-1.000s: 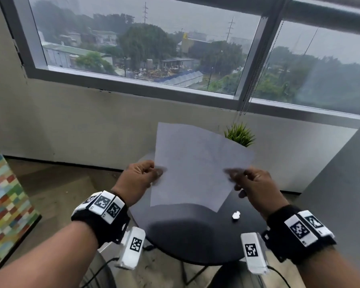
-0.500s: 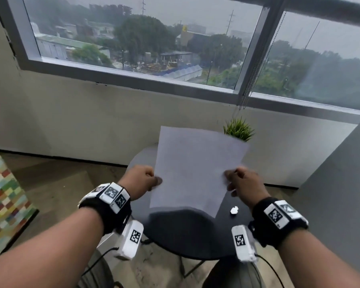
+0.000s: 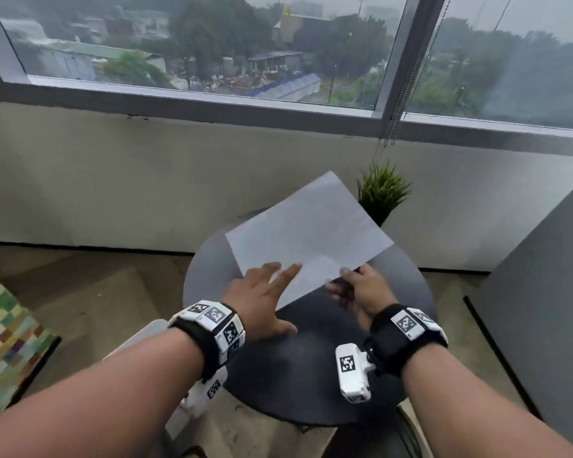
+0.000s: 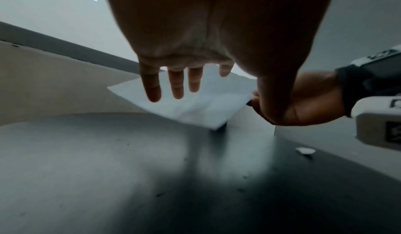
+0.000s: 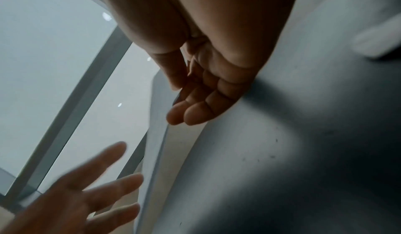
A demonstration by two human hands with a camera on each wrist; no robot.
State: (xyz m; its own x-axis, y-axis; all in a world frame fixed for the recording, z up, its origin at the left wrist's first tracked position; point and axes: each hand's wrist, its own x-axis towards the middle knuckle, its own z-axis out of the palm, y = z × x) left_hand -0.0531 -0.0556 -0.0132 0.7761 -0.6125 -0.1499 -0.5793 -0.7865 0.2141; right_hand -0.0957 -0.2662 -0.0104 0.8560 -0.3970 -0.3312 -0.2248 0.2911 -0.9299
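Right hand (image 3: 361, 292) is pinching the near edge of the paper sheet (image 3: 308, 239), thumb on top. Left hand (image 3: 262, 300) is lying spread, fingers straight over the sheet's near-left part; contact unclear. Paper sheet is hanging tilted above the round dark worktop (image 3: 311, 375), potted plant (image 3: 382, 193) sitting just behind.
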